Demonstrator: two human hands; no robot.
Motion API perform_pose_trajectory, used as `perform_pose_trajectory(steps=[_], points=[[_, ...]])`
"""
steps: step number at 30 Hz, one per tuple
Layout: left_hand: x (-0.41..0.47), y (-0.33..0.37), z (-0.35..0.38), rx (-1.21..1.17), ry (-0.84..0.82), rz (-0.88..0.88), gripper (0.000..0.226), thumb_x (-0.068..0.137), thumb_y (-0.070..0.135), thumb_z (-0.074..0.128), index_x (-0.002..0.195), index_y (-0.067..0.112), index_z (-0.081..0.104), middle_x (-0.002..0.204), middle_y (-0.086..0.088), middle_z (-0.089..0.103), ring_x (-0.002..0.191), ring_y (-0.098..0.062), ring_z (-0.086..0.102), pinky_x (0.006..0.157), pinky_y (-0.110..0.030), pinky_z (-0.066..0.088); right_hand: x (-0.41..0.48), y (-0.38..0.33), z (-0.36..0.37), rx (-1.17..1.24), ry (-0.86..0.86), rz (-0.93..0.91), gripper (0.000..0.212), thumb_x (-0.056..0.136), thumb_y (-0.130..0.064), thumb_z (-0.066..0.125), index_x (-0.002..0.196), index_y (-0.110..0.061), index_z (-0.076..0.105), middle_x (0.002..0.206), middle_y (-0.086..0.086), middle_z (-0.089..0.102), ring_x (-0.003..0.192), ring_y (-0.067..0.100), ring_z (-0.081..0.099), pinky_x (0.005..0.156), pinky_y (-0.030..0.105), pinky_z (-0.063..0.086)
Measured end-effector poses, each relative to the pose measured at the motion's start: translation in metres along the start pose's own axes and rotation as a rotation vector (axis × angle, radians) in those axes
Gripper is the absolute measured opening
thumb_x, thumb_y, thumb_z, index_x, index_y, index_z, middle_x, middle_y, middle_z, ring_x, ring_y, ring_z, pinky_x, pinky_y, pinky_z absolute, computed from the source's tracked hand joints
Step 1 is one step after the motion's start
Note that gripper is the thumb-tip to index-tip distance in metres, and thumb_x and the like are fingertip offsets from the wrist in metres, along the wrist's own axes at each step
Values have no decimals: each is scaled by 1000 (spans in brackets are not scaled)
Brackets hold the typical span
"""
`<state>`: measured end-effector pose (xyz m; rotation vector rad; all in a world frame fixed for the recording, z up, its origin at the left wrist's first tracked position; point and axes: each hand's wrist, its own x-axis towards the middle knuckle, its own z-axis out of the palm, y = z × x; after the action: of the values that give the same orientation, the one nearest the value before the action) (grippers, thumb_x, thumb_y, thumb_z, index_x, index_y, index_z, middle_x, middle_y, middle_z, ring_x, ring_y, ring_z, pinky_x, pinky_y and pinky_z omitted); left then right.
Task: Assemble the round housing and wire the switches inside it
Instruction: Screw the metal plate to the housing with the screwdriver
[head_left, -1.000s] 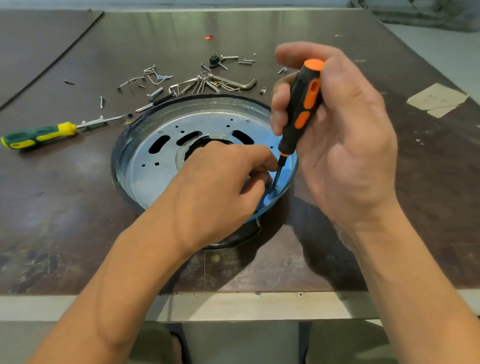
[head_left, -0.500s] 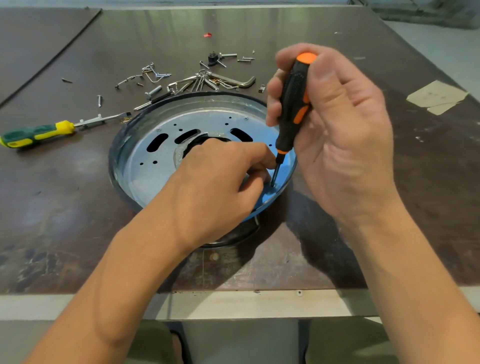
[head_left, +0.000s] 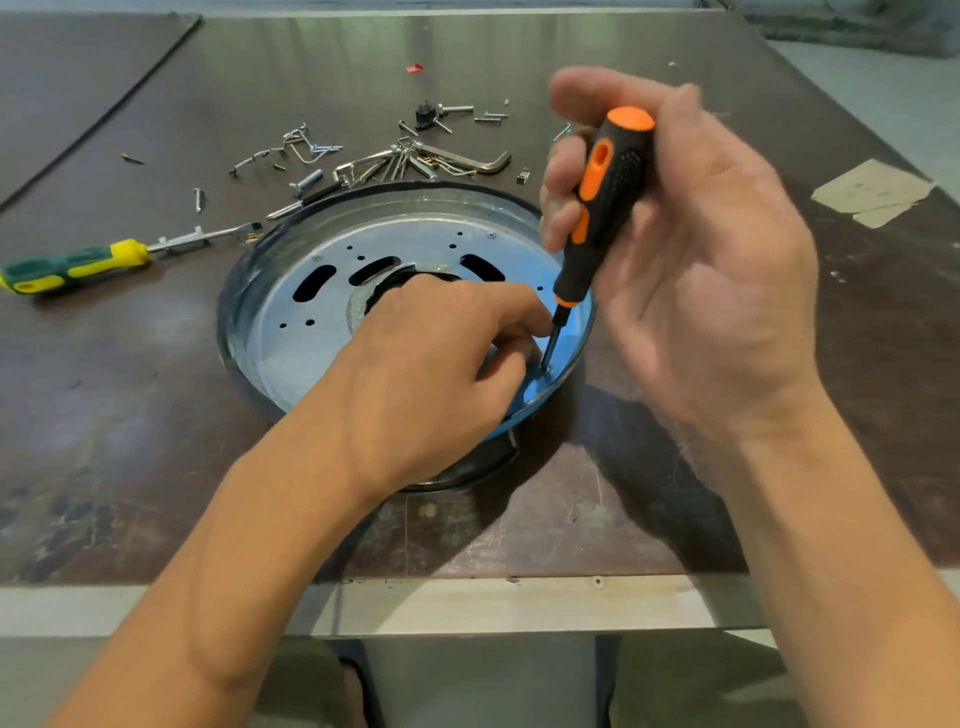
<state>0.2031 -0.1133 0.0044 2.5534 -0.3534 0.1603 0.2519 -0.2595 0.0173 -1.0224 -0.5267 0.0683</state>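
While the right hand (head_left: 717, 280) curls round the orange-and-black screwdriver (head_left: 605, 202), its shaft leans slightly right, tip down at the near-right inner edge of the round silver metal housing (head_left: 285, 358). The left hand (head_left: 431, 374) curls at that tip; whether it pinches a screw I cannot tell.

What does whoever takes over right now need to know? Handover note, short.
Right hand: grips the orange-and-black screwdriver, near upright, tip down at the near-right edge of the round housing.
Left hand: rests inside the housing, fingers curled at the tip; what they pinch is hidden.
Housing sits on the table with the slotted metal plate seated inside.
Green-and-yellow screwdriver lies to the left; loose screws and hex keys lie behind the housing.
Done: plate in place.
Left: probably finish this screw; no switches or wires show inside yet.
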Motion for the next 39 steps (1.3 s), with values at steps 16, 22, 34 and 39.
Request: perform_pose_trajectory(steps=[16,22,34,39], points=[[0,2,-2,6,7,8,26,89,18,53,105,26,71,93,16,73,88,-7,68,82,-36,54,-3,6,7,-145,-8,-93,1,99,-10,52,99,-9,53,81,9,63,68,21,59,65,27,49],[1,2,-1,9,0,0,31,84,24,48,105,27,72,94,17,74,90,-8,68,85,-35,54,-2,6,6,-164,-48,-59,22,105,-9,39,109,1,59,89,10,63,81,21,58,76,32,49],[0,2,-1,15,3,-9,32,90,18,53,114,26,72,98,15,74,92,-5,69,87,-34,55,0,5,2,-98,63,-42,22,105,-22,37,102,-7,53,77,7,58,69,22,50,65,34,43],[0,1,-2,26,1,-1,31,88,16,54,111,27,72,97,14,74,92,-7,68,86,-36,54,-1,4,-1,-131,13,-30,25,106,-12,38,109,2,59,87,9,65,80,22,59,75,33,51]])
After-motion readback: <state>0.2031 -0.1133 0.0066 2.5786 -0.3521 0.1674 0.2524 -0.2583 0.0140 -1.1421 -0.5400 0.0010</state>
